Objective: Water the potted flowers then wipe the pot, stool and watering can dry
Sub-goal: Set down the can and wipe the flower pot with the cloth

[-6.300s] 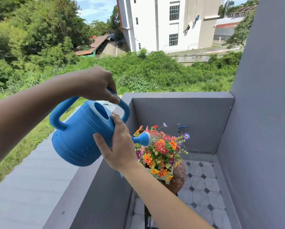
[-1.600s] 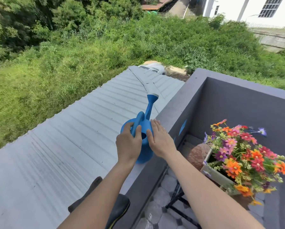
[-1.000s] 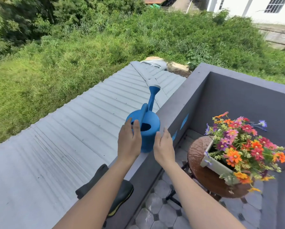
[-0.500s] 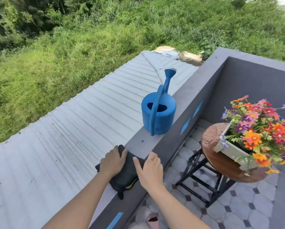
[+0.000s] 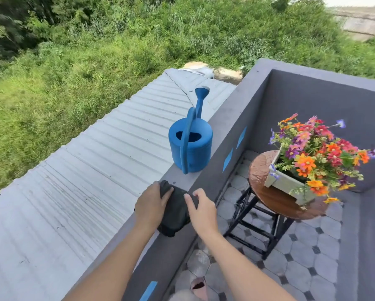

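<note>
At the lower middle of the frame, both hands rest on a dark folded cloth (image 5: 174, 210) lying on top of the grey parapet wall (image 5: 223, 124). The left hand (image 5: 149, 207) lies flat on the cloth's left edge, fingers spread and not clenched; the right hand (image 5: 201, 210) presses its curled fingertips on the cloth's right edge. Just above them the blue watering can (image 5: 191, 146) stands upright on the wall, apart from both hands, spout pointing to the upper frame. At right, the potted flowers (image 5: 317, 148) in a pale rectangular pot (image 5: 284, 183) sit on a round wooden stool (image 5: 275, 200) whose top glistens wet.
</note>
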Motion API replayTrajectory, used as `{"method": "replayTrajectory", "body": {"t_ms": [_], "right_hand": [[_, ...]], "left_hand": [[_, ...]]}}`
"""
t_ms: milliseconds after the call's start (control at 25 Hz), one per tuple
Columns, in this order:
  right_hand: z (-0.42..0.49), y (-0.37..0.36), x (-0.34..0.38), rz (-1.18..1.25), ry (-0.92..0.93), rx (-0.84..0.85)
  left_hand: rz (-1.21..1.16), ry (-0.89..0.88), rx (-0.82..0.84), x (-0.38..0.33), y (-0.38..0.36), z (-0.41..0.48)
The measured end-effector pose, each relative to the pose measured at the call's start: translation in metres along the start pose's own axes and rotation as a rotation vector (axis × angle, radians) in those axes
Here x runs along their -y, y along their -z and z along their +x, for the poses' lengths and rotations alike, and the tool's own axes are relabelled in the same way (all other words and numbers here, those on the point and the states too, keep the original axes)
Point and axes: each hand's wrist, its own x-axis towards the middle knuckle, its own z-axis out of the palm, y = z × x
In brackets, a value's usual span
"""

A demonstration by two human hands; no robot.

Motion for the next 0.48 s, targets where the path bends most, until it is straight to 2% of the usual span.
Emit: {"method": "replayTrajectory", "body": {"t_ms": [160, 240, 360, 480], "right_hand": [[0.005, 0.05, -0.041, 0.004, -0.057, -0.185], [0.003, 0.075, -0.062, 0.014, -0.106, -0.25], [-0.008, 0.103, -0.097, 0.01, -0.23, -0.322], [-0.028, 0.117, -0.135, 0.046, -0.389, -0.37]], "left_hand": [[-0.097, -0.169, 0.112, -0.057, -0.029, 0.0], [-0.199, -0.193, 0.201, -0.083, -0.047, -0.003], [-0.306, -0.172, 0.305, -0.12, -0.072, -0.003], [-0.395, -0.044, 0.388, -0.144, -0.101, 0.006]]}}
